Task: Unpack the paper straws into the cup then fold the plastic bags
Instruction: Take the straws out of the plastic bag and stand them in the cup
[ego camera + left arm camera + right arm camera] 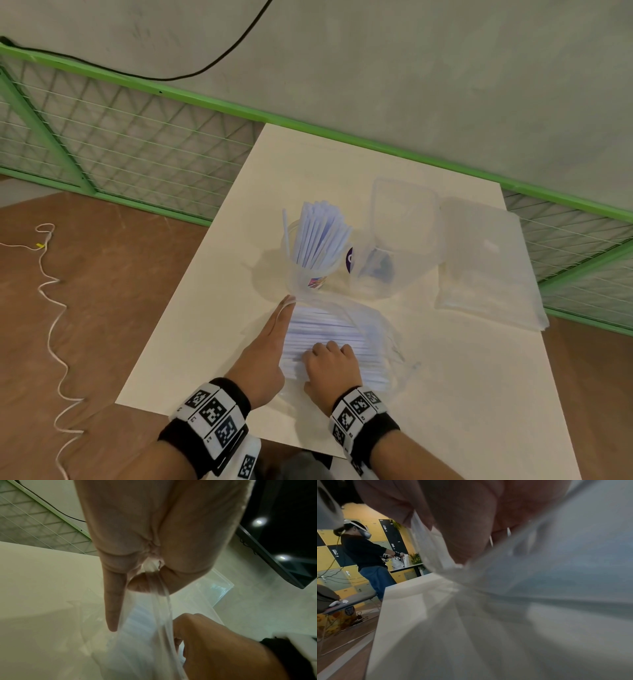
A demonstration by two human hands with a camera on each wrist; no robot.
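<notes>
A clear cup (310,270) packed with white paper straws (320,236) stands mid-table. In front of it lies a clear plastic bag (373,337) still holding a flat layer of paper straws (325,337). My left hand (289,303) reaches forward along the bag's left side. In the left wrist view the left hand (150,582) pinches the bag's gathered plastic (145,635) between thumb and finger, with one finger straight. My right hand (325,353) sits curled on the bag's near end, its fingers (462,540) gripping the plastic (556,563).
A clear plastic tub (400,236) stands right of the cup, and a flat pile of clear bags (489,270) lies at the table's right edge. A green mesh fence (137,144) runs behind the table (462,394). A white cord (51,308) trails on the floor to the left.
</notes>
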